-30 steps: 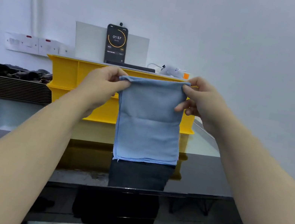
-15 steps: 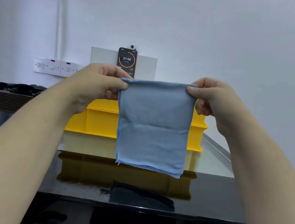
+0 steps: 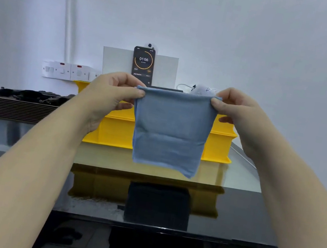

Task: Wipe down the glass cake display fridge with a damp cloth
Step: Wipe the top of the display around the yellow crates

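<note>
A working room of a bakery or cake shop is suggested. A glossy black glass top of a display fridge (image 3: 240,214) is seen in front, and stacked yellow plastic crates (image 3: 113,130) are placed at its far end. A pile of flat brown trays (image 3: 14,108) is kept at the left. White switch plates (image 3: 69,71) are mounted on the plain white wall (image 3: 260,42).
</note>
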The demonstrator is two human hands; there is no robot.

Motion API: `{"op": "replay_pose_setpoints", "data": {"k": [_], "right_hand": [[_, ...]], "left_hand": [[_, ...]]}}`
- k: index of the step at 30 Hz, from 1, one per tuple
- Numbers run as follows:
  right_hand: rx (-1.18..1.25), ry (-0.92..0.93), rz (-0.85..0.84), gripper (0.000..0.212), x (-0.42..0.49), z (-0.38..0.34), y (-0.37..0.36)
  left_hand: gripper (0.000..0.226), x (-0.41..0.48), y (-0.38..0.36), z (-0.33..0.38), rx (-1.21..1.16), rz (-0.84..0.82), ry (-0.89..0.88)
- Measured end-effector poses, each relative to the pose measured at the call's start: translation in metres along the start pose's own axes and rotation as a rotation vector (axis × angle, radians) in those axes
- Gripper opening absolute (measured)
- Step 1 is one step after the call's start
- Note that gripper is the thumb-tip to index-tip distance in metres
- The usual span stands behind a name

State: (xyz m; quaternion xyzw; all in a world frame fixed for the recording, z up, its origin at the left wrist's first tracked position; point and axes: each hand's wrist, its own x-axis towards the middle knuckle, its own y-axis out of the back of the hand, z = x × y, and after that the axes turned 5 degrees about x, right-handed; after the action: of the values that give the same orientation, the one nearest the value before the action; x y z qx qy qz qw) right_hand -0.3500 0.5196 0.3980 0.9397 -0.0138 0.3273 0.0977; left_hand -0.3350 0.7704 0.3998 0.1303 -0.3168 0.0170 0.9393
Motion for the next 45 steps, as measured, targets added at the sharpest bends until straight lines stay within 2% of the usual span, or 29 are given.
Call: {"op": "replay_pose_setpoints", "data": {"k": [2, 4, 8, 10, 12, 14, 16, 18, 23, 26, 31, 32, 34, 36, 38, 40, 42, 45], "right_hand": [[0.012, 0.000, -0.038, 0.014, -0.017, 0.007, 0.002], [-0.018, -0.039, -0.136, 0.010, -0.044, 0.019, 0.006], [-0.006, -0.239, -0.402, 0.012, -0.103, 0.042, 0.014], [0.055, -0.316, -0.458, 0.012, -0.120, 0.045, 0.014], [0.109, -0.356, -0.445, 0.015, -0.122, 0.042, 0.014], [0.080, -0.351, -0.392, 0.017, -0.111, 0.037, 0.009], [-0.032, -0.367, -0.327, 0.008, -0.087, 0.038, 0.002], [-0.173, -0.440, -0.298, 0.008, -0.059, 0.048, -0.007], [-0.569, -0.561, -0.438, 0.009, -0.020, 0.078, -0.025], [-0.669, -0.531, -0.490, 0.010, -0.017, 0.079, -0.030], [-0.971, -0.423, -0.554, 0.011, -0.016, 0.078, -0.039], [-1.018, -0.382, -0.549, 0.013, -0.017, 0.079, -0.039], [-1.094, -0.187, -0.487, 0.014, -0.018, 0.079, -0.038], [-0.978, -0.010, -0.512, 0.011, -0.021, 0.073, -0.036], [-0.802, 0.031, -0.644, 0.013, -0.026, 0.066, -0.034], [-0.741, 0.018, -0.766, 0.010, -0.032, 0.064, -0.031], [-0.724, -0.077, -0.889, 0.008, -0.036, 0.067, -0.028], [-0.722, -0.180, -0.982, 0.006, -0.037, 0.067, -0.024]], "left_hand": [[0.009, -0.016, 0.000, -0.005, 0.026, -0.055, -0.004], [0.009, -0.043, 0.001, -0.016, 0.101, -0.178, 0.020], [0.010, -0.104, 0.006, -0.036, 0.121, -0.452, 0.166], [0.021, -0.123, 0.010, -0.040, 0.115, -0.547, 0.219], [0.025, -0.125, 0.011, -0.040, 0.106, -0.561, 0.241], [0.025, -0.112, 0.011, -0.040, 0.110, -0.507, 0.246], [0.019, -0.090, 0.005, -0.047, 0.213, -0.427, 0.284], [0.009, -0.066, -0.006, -0.057, 0.341, -0.390, 0.371], [0.013, -0.036, -0.025, -0.077, 0.554, -0.504, 0.552], [0.020, -0.032, -0.028, -0.081, 0.590, -0.500, 0.527], [0.018, -0.027, -0.038, -0.089, 0.763, -0.449, 0.416], [0.018, -0.026, -0.038, -0.091, 0.793, -0.454, 0.404], [0.019, -0.027, -0.037, -0.092, 0.817, -0.459, 0.378], [0.019, -0.033, -0.033, -0.086, 0.769, -0.405, 0.318], [0.015, -0.041, -0.026, -0.077, 0.699, -0.378, 0.190], [0.015, -0.050, -0.017, -0.070, 0.743, -0.553, 0.074], [0.024, -0.057, -0.012, -0.071, 0.857, -0.774, 0.091], [0.026, -0.058, -0.008, -0.077, 0.870, -0.838, 0.153]]}}
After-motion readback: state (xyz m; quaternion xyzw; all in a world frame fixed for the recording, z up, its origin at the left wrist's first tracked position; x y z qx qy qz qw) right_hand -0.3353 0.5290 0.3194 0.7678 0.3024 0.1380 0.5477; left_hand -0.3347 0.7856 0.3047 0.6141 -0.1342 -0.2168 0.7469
